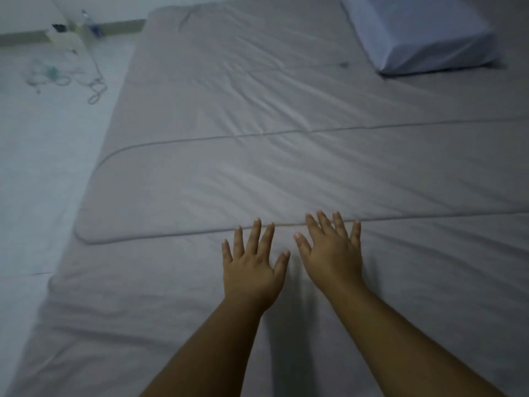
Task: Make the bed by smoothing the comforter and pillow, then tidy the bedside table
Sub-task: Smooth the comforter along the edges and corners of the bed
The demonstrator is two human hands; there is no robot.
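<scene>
Your left hand (252, 270) and right hand (332, 253) lie flat low in the frame, fingers spread, holding nothing, on the soft grey comforter (286, 181). Push crooked and you bunch new wrinkles. The white pillow (418, 32) waits upper right.

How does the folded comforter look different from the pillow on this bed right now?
The comforter is greyish, the pillow white. The comforter lies flat and thin across the middle of the bed, wrinkled, with a piped rounded corner; the pillow is a thick block with smooth, taut fabric, up in the far right corner. Both hands, left hand and right hand, are spread open at the comforter's near edge; neither is near the pillow. Both rest on the same mattress.
</scene>
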